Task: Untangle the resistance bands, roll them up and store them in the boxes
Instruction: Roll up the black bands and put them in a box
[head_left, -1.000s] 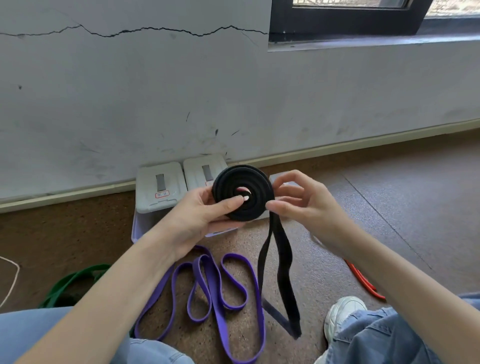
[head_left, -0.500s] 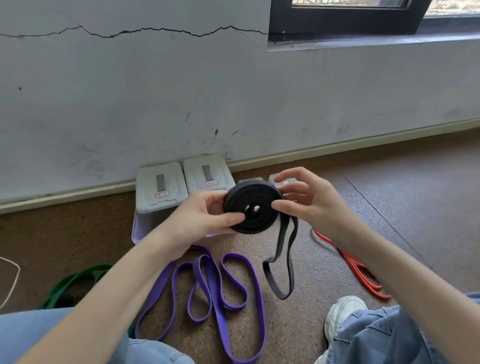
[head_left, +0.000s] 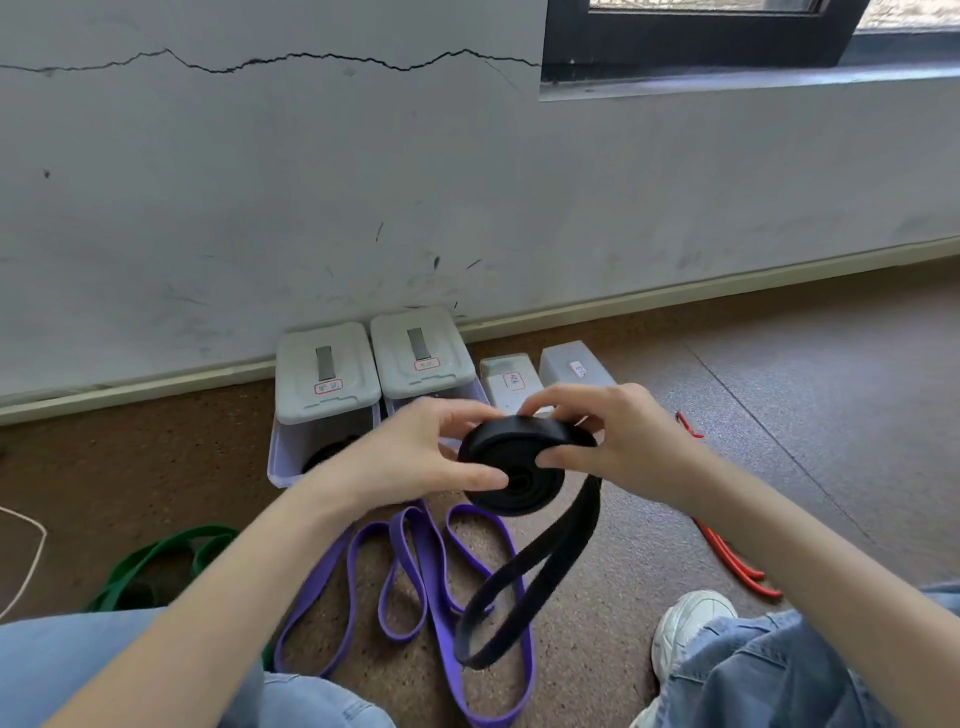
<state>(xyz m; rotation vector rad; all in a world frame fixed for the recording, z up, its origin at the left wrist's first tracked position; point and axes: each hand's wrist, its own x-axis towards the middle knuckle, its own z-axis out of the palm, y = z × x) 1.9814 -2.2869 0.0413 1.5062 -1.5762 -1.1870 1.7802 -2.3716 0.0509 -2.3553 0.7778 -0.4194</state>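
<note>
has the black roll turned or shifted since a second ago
Yes: the black roll tipped from facing the camera to nearly flat, and sits right of the lidded boxes.

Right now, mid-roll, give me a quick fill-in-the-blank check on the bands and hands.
1. Both hands grip the coil of the ____ band.
2. The band lying in loops on the floor under the left hand is ____.
3. Beside the right hand, the thin band on the floor is ____.

Missing words: black; purple; red
</note>
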